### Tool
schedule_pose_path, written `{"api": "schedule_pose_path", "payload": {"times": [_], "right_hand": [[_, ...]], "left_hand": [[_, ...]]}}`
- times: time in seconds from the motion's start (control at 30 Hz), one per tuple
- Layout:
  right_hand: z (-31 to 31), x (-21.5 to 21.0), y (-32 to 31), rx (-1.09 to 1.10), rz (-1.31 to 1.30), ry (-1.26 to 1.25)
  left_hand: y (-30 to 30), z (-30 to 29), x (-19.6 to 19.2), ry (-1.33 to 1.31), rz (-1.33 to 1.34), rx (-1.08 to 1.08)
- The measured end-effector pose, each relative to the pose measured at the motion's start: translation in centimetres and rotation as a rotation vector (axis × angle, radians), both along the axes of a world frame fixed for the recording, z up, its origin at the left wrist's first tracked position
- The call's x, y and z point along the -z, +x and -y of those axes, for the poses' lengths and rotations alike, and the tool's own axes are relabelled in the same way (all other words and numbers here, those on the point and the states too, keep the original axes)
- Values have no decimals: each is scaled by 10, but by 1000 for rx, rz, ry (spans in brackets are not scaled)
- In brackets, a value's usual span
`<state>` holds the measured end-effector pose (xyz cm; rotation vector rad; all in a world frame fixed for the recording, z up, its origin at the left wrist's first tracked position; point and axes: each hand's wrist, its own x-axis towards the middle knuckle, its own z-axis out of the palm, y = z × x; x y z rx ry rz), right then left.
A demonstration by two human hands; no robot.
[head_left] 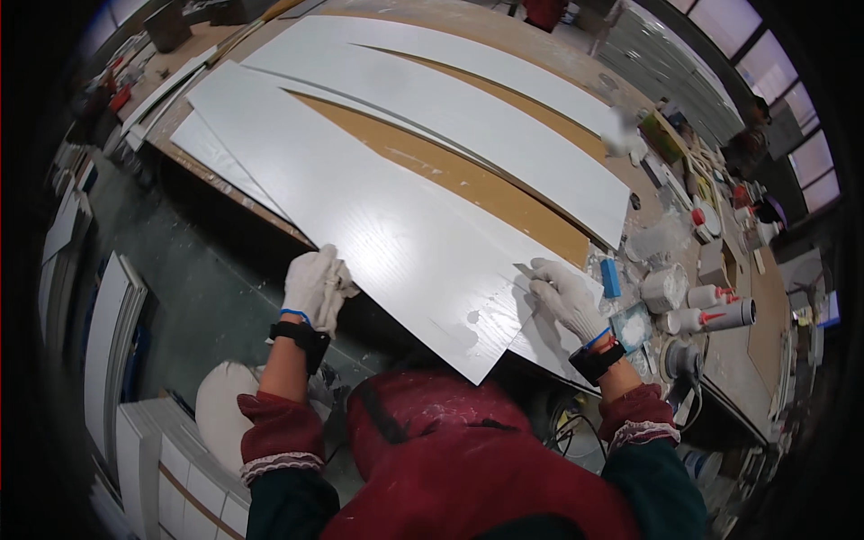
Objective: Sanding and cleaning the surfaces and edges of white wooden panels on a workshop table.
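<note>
A long white panel lies across the brown workbench, its near corner pointing toward me. My left hand, in a white glove, grips the panel's left edge with what looks like a white cloth bunched in it. My right hand, also gloved, rests on the panel's right end and pinches a small thin blade-like tool against the surface. Two more white panels lie farther back on the bench.
Right of the panel stand tubes with red caps, a blue block, tape rolls and small jars. White boards lean at the left by the floor. A white sack sits below the bench edge.
</note>
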<state>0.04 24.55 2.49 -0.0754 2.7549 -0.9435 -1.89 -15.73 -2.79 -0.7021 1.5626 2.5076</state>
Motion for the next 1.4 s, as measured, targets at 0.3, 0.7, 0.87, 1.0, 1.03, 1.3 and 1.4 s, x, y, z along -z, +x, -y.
{"api": "schedule_pose_path", "payload": {"times": [0.3, 0.7, 0.87, 1.0, 1.03, 1.3, 1.4], "right_hand": [[-17, -21, -21, -601, -237, 184], [36, 4, -44, -1311, -338, 69], [55, 7, -48, -1388, -344, 167], [65, -1, -55, -1346, -298, 14], [67, -1, -54, -1357, -293, 24], [87, 10, -51, -1517, -329, -7], [94, 11, -50, -1508, -355, 90]], "left_hand": [[74, -71, 3, -120, 30, 150], [197, -170, 23, -15, 17, 68], [189, -200, 5, -291, 112, 248], [185, -204, 18, -146, 92, 179], [183, -205, 18, -258, 91, 188], [177, -193, 16, -131, 151, 348], [179, -192, 18, -111, 162, 392]]}}
